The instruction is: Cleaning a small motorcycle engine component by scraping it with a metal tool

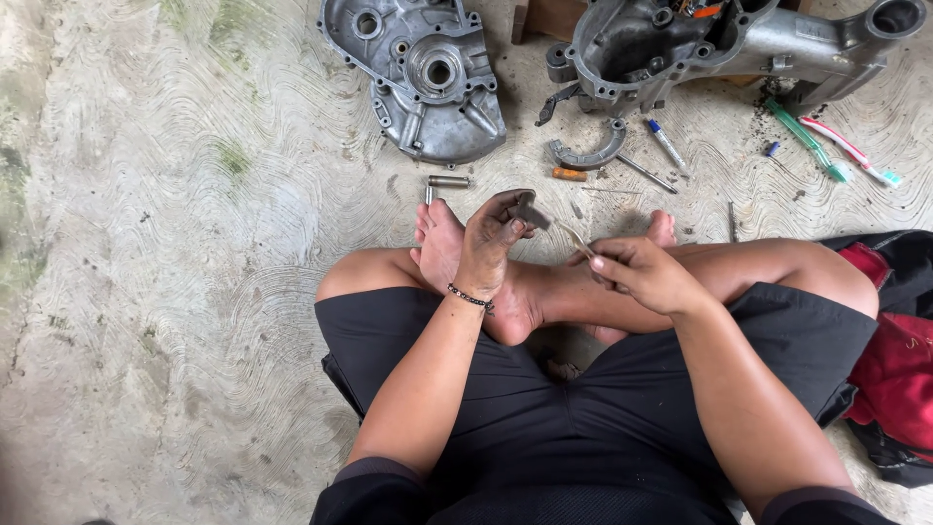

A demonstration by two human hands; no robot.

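Observation:
I sit cross-legged on a concrete floor. My left hand, dirty with grease and with a bead bracelet at the wrist, is raised above my bare feet and grips a small grey metal part between thumb and fingers. My right hand pinches a thin metal tool whose tip reaches up to the part. The two hands are close together, a little apart.
On the floor ahead lie a grey engine cover, a larger engine casing, a curved brake shoe, a metal pin, a screwdriver and two toothbrushes. A red and black bag sits at my right.

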